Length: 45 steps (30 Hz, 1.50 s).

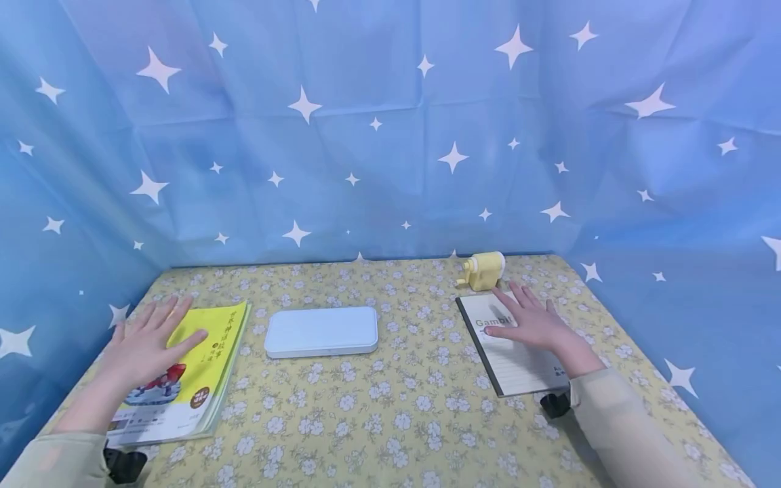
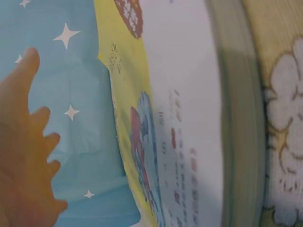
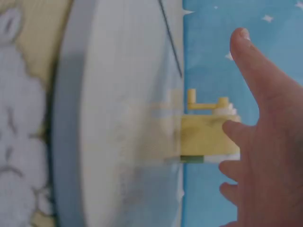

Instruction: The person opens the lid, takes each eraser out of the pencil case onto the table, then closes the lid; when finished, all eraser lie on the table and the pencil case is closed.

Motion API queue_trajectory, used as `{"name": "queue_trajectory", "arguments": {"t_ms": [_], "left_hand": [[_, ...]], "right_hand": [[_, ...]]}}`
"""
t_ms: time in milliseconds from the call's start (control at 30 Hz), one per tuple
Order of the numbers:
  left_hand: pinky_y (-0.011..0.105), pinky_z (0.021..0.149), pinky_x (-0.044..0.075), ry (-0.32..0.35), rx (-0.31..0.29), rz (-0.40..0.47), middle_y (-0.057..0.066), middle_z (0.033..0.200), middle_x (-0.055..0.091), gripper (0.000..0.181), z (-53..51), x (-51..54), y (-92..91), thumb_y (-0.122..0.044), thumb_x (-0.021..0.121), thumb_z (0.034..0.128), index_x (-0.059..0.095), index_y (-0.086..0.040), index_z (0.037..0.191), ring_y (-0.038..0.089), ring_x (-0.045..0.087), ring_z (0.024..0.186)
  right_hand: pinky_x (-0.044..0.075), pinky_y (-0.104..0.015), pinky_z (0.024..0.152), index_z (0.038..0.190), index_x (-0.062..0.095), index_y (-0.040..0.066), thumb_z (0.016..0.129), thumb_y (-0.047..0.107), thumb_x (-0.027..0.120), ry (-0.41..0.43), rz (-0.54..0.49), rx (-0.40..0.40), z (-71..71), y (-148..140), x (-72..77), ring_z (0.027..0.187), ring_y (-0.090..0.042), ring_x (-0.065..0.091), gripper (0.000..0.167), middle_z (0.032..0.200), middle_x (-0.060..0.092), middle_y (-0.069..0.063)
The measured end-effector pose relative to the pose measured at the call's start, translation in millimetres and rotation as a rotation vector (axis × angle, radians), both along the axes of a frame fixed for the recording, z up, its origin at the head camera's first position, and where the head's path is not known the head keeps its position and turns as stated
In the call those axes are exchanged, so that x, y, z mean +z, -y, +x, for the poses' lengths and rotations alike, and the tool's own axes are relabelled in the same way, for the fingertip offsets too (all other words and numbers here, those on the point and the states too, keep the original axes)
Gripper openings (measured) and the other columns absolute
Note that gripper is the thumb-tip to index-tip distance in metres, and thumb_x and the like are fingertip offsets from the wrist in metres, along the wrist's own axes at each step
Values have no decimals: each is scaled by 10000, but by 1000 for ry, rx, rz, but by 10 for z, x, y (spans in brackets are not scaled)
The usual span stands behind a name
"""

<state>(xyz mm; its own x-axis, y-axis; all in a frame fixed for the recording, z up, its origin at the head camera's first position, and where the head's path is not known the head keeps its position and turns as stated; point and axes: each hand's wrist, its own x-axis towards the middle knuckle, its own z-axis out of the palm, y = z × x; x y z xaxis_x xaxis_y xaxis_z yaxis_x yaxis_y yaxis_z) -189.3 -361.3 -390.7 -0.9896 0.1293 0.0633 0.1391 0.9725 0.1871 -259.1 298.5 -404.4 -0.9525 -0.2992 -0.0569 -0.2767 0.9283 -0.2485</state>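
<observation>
yellow book lies below the spread left fingers.

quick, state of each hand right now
Left hand: open, holding nothing, over the yellow book.
Right hand: open, holding nothing, over the white notebook.

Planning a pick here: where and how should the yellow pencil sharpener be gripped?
Probably best by the blocky sharpener body, from above with the right hand: it stands upright, its crank juts out to the left, and the notebook lies just in front.
</observation>
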Motion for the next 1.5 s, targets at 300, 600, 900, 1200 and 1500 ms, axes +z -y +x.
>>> {"name": "queue_trajectory", "arguments": {"t_ms": [300,600,900,1200,1500], "left_hand": [[736,1028,71,-100,-262,142,189,1590,158,966,-68,-58,-243,-520,684,852,117,-216,1574,451,113,1428],[687,1041,188,-136,-390,118,189,1539,302,1033,-215,-53,-602,-529,782,750,247,-156,1551,447,247,1386],[654,1073,186,-121,-456,64,153,1513,368,1039,-412,-61,-848,-578,793,702,351,-88,1505,406,290,1383],[647,1071,212,-104,-486,16,156,1487,411,1035,-507,-63,-1083,-557,810,676,391,-54,1479,395,319,1377],[626,1072,239,-76,-495,12,171,1463,437,1049,-558,-40,-1171,-537,832,637,418,-28,1456,399,364,1350]], "right_hand": [[17,-746,1026,1560,198,141,855,653,578,-18,-60,144,170,374,140,1423,-480,53,951,1590,39,-240],[180,-668,1071,1569,168,227,816,613,666,40,-190,341,164,1028,100,1443,-414,93,982,1608,29,-164],[286,-576,1076,1559,222,207,817,458,753,124,-339,407,-5,1664,-50,1443,-328,180,946,1610,119,-124],[208,-534,1122,1552,239,156,800,434,776,148,-355,459,-178,1981,-65,1450,-308,168,966,1596,175,-142],[238,-530,1116,1536,293,143,765,392,822,169,-384,459,-219,2171,-125,1431,-320,226,968,1576,228,-160]]}}
